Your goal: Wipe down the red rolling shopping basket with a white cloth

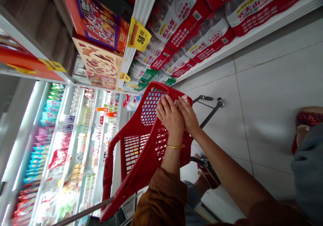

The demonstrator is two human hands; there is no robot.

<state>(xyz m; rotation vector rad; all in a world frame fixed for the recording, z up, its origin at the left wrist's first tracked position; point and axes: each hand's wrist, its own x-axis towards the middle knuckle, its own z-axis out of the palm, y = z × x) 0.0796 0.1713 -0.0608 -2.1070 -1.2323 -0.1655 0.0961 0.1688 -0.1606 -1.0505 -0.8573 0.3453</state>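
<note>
A red plastic shopping cart [141, 162] with perforated panels fills the middle of the tilted view. My left hand [171, 116], with a gold bracelet at the wrist, has its fingers bent over the cart's red edge. Pressed against it on the right, my right hand [188, 115] curls over the same edge. A small whitish thing [185, 98] shows by the right fingertips, too unclear to name. Both thumbs and the undersides of the fingers are hidden.
Shrink-wrapped water bottles [179, 13] line the low shelf, beside boxed goods [101, 27] and a yellow price tag [139, 35]. Stocked shelves [68, 152] stand at the left. On the tiled floor [272, 84] are the cart's wheels [221, 102] and red shoes [306, 121].
</note>
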